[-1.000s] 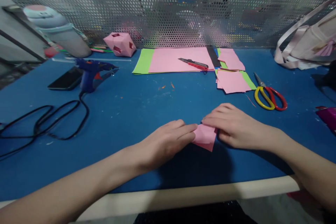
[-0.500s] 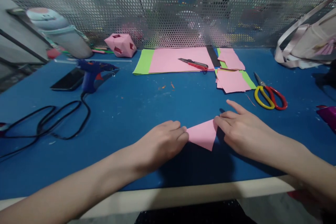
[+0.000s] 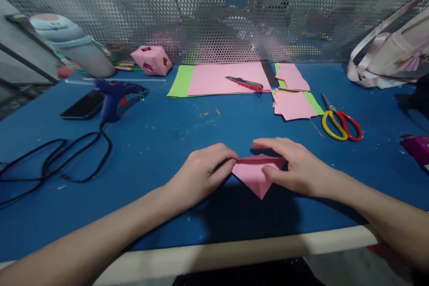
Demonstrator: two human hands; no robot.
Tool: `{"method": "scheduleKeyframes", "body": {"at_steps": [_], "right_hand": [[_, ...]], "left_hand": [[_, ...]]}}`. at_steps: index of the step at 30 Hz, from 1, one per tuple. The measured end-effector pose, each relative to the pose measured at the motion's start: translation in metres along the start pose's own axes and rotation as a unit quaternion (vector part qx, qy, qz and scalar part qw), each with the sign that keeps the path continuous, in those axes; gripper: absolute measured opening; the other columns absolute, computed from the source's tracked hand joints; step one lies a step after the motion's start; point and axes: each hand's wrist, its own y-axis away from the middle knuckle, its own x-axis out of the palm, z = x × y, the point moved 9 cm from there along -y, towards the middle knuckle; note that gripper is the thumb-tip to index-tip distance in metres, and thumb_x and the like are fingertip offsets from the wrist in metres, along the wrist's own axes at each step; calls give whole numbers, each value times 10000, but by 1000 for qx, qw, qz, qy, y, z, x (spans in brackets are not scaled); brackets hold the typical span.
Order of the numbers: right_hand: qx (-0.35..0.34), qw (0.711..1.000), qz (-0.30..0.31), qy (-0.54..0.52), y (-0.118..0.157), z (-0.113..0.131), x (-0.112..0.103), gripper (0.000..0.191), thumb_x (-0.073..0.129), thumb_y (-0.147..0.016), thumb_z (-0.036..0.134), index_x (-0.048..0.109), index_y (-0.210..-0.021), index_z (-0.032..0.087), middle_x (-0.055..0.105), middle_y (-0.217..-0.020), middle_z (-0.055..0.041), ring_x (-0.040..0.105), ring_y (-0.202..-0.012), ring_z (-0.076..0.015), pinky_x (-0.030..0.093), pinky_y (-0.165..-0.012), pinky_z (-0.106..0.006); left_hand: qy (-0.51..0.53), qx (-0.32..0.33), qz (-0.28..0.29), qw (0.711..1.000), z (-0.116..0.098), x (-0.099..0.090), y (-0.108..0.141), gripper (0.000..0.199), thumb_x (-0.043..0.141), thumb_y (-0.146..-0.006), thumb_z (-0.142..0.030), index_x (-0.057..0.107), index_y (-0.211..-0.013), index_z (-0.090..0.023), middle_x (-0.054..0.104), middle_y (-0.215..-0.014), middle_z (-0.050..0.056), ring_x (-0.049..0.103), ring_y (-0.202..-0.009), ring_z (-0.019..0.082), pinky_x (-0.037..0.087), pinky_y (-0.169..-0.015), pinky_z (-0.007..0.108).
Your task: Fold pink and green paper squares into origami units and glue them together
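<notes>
A small folded piece of pink paper [image 3: 253, 174] is between my hands, just above the blue tabletop near its front edge. One corner points toward me, and its upper edge is partly opened along a crease. My left hand [image 3: 209, 167] pinches the paper's left corner between thumb and fingers. On the other side, my right hand [image 3: 295, 165] has its thumb on the front of the paper and its fingers behind the right corner. The right index finger is stretched out above the paper.
Behind lie pink and green sheets [image 3: 214, 81] with a box cutter [image 3: 246, 83] on top, and cut pink pieces [image 3: 295, 106]. Scissors [image 3: 342, 124] lie right. At left are a blue glue gun [image 3: 112, 100], phone [image 3: 82, 106], bottle [image 3: 77, 49] and pink paper polyhedron [image 3: 152, 60].
The pink paper, earlier pressed flatter, is now lifted and its fold opened somewhat. My right hand has turned, bringing its thumb over the front. The whole view has shifted slightly.
</notes>
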Motion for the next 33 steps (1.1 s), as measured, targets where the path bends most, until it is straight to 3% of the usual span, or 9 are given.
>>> {"method": "scheduleKeyframes", "body": {"at_steps": [3,5,8,10,15,20,26,29,33], "right_hand": [[89,987,-19,-135,-3,-14,4,212,538,-841,283,674,-974,189,682,-873,-20,604,-766,-163,469,-660,-276],[141,968,-39,-203,-3,-23,7,214,541,-848,332,686,-866,176,640,-719,-1,554,-624,-128,408,-528,-234],[167,952,-68,-249,-3,-28,7,201,587,-819,343,686,-839,169,603,-682,13,510,-593,-108,364,-504,-219],[165,949,-66,-260,-5,-28,9,191,593,-819,331,691,-866,174,608,-710,12,514,-622,-108,371,-535,-221],[127,947,-91,-282,-9,-26,4,232,568,-851,364,688,-969,204,639,-852,-1,544,-770,-124,408,-671,-237],[137,947,-100,-271,-9,-28,3,227,561,-857,369,694,-889,188,642,-800,1,535,-730,-121,394,-626,-227],[137,945,-116,-273,-7,-28,2,218,575,-849,373,692,-871,191,643,-799,4,530,-718,-118,399,-625,-228],[156,923,-134,-326,-5,-35,6,221,600,-828,392,680,-856,188,642,-796,-3,538,-700,-121,410,-608,-233],[192,851,-136,-470,-3,-41,18,225,662,-779,379,653,-898,188,659,-849,-27,592,-753,-148,473,-684,-282]], "left_hand": [[202,-133,-9,970,16,3,2,155,544,-869,-284,648,-933,-189,647,-784,20,605,-691,135,452,-650,240],[372,-195,-9,907,25,16,5,201,611,-826,-293,616,-1007,-204,641,-770,6,609,-617,121,490,-604,239],[545,-231,-9,806,29,35,6,274,673,-776,-227,593,-1037,-197,642,-804,11,622,-595,115,550,-578,251],[580,-246,-7,776,31,42,5,226,668,-777,-190,615,-995,-161,642,-799,26,625,-591,108,566,-562,236],[577,-262,-17,774,36,42,2,179,630,-799,-156,652,-972,-116,625,-769,40,606,-561,93,567,-491,193],[587,-259,-38,766,39,39,0,181,586,-837,-202,642,-985,-114,595,-734,35,608,-581,115,591,-507,239],[607,-248,-24,755,33,38,-1,274,549,-859,-250,602,-1092,-116,619,-804,84,621,-664,168,579,-489,270],[601,-243,-34,761,33,35,0,266,573,-847,-275,620,-1057,-119,619,-784,70,597,-607,140,542,-464,235],[598,-230,-42,767,31,31,0,214,616,-825,-311,658,-930,-129,591,-667,16,518,-505,80,458,-449,179]]}}
